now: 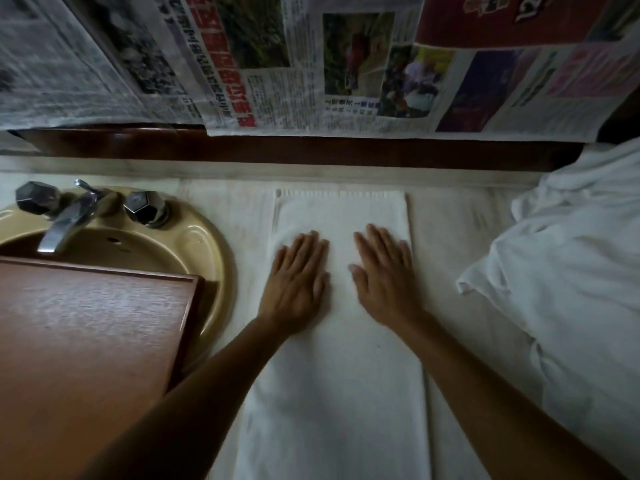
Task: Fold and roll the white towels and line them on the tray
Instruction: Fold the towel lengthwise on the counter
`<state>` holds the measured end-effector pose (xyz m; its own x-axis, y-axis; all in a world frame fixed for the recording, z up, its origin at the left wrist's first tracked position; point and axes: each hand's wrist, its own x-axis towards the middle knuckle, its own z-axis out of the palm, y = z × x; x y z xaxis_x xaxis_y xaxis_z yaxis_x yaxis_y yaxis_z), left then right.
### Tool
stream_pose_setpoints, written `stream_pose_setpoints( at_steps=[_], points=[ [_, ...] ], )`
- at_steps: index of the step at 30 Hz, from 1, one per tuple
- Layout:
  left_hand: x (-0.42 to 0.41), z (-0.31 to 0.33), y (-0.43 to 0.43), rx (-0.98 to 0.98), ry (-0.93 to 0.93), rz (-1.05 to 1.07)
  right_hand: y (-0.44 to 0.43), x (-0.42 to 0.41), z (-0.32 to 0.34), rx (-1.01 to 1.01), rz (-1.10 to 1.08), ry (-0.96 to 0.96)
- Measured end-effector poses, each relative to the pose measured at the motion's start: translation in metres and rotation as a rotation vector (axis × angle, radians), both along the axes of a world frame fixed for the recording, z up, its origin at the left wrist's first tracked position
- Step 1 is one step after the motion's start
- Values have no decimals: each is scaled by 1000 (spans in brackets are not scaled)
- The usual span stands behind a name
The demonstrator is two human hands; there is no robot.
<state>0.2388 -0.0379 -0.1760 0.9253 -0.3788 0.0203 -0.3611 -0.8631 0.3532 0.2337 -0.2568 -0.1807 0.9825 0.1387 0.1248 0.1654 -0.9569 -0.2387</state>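
1. Nearest you, the white towel (339,375) lies folded into a long, soft strip on the pale counter (450,220). It runs straight away from you, and the bottom edge cuts off its near end.
2. Your left hand (298,282) and right hand (384,271) lie palm-down, side by side, on the strip's far half. The fingers are straight and close together and grip nothing. Both hands are a little blurred.
3. To your left, the wooden tray (97,341), grained and flat with a thin raised rim, covers the near part of the sink (207,244). Its left and near sides run out of view.
4. The sink is a round, glossy tan basin with a chrome faucet (65,220) and two faceted knobs at its far rim.
5. On your right lies a rumpled heap of white cloth (571,254), cut off by the edge. You cannot count the pieces.
6. Farthest off, a dark polished ledge (311,150) runs under hanging newspaper sheets (311,64). Their print is too blurred to read.
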Motion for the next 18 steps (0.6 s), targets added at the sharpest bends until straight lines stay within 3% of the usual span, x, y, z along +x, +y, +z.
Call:
stream_pose_setpoints(
  at_steps=[4, 9, 13, 18],
  points=[
    [9, 3, 35, 44, 49, 138, -45, 28, 1, -45, -149, 110],
    [-16, 16, 56, -17, 146, 241, -37, 21, 7, -8, -259, 209],
    [-108, 28, 68, -96, 33, 328, -24, -55, 13, 124, -309, 110],
    [-236, 44, 72, -278, 148, 610, -19, -178, 23, 154, -306, 40]
  ],
)
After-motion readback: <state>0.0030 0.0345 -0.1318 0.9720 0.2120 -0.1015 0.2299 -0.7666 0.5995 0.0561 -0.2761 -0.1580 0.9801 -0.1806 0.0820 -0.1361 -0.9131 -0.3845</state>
